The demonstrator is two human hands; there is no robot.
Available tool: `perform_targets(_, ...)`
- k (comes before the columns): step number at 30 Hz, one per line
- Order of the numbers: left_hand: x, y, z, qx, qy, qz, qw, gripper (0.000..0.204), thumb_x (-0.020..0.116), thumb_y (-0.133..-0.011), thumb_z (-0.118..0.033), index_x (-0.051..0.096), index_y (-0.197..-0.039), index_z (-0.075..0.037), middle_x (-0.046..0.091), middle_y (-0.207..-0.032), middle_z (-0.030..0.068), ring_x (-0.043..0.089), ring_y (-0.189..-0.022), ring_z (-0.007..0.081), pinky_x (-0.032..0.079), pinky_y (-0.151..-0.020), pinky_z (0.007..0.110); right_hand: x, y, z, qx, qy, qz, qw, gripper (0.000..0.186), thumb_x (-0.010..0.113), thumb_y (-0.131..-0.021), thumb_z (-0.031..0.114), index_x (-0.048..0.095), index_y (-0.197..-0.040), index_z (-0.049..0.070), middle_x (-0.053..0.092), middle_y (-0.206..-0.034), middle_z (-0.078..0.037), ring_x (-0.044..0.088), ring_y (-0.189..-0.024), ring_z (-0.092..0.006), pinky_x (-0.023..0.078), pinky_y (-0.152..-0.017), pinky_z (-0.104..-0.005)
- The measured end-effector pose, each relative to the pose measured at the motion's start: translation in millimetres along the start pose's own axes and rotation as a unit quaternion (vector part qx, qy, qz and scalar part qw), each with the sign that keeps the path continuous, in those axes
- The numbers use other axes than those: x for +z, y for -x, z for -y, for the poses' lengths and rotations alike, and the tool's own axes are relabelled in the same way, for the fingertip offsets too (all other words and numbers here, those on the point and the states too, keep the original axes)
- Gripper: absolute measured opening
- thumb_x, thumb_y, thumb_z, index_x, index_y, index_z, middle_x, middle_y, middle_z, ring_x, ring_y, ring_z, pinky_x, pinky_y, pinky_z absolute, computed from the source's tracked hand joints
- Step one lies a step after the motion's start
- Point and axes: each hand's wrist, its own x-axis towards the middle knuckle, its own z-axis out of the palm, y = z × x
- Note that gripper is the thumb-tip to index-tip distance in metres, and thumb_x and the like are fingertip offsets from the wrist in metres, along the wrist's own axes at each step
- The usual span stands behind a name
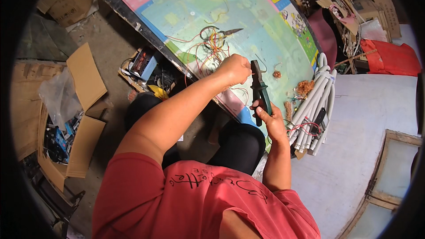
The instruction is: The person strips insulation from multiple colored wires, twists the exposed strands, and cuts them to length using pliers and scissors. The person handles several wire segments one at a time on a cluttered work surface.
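Note:
My right hand (273,121) is closed around the dark green handles of a pair of pliers (258,86), whose dark jaws point away from me. Just left of the jaws, my left hand (234,69) is pinched closed, and a thin reddish wire seems to run from its fingertips toward the pliers. Its fingers hide most of that wire. Beyond the left hand lies a tangle of red and yellow wires (214,46) with black-handled scissors (230,31) by it. To the right of the pliers sits a small copper coil (277,74).
A table with a colourful printed cover (186,6) lies before me. At its right edge are a bundle of grey-white tubes (310,108) and a clump of copper strands (305,87). An open cardboard box (86,144) stands at left, with a small box of parts (146,68) under the table edge.

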Motion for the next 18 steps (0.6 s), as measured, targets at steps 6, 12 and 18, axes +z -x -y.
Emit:
perform_targets(6, 0, 0, 0, 0.044, -0.067, 0.001, 0.997, 0.017, 0.056, -0.083, -0.003, 0.064, -0.094, 0.006, 0.054, -0.057, 0.0031, 0.048, -0.050, 0.0097, 0.036, -0.047, 0.027, 5, -5, -2, 0.014, -0.037, 0.009, 0.999, 0.038, 0.061, -0.088, 0.020, 0.048, -0.120, 0.003, 0.063, -0.086, -0.007, 0.055, -0.074, -0.0126, 0.043, -0.067, -0.0270)
perform_targets(12, 1, 3, -8, 0.057, -0.084, 0.029, 0.994, 0.023, 0.056, -0.084, -0.004, 0.063, -0.103, 0.006, 0.054, -0.056, 0.0027, 0.046, -0.050, 0.0091, 0.035, -0.047, 0.027, 26, -18, -35, 0.074, -0.094, -0.029, 0.992, 0.022, 0.060, -0.088, 0.023, 0.060, -0.084, 0.001, 0.057, -0.068, -0.004, 0.051, -0.060, -0.0128, 0.039, -0.056, -0.0280)
perform_targets(18, 6, -3, -3, 0.070, -0.026, 0.011, 0.997, 0.019, 0.056, -0.084, -0.008, 0.066, -0.096, 0.003, 0.058, -0.058, 0.0052, 0.051, -0.053, 0.0107, 0.039, -0.050, 0.029, 21, -27, -28, 0.047, 0.019, -0.110, 0.993, 0.026, 0.060, -0.088, 0.024, 0.059, -0.079, 0.000, 0.057, -0.063, -0.007, 0.053, -0.055, -0.0157, 0.041, -0.053, -0.0311)
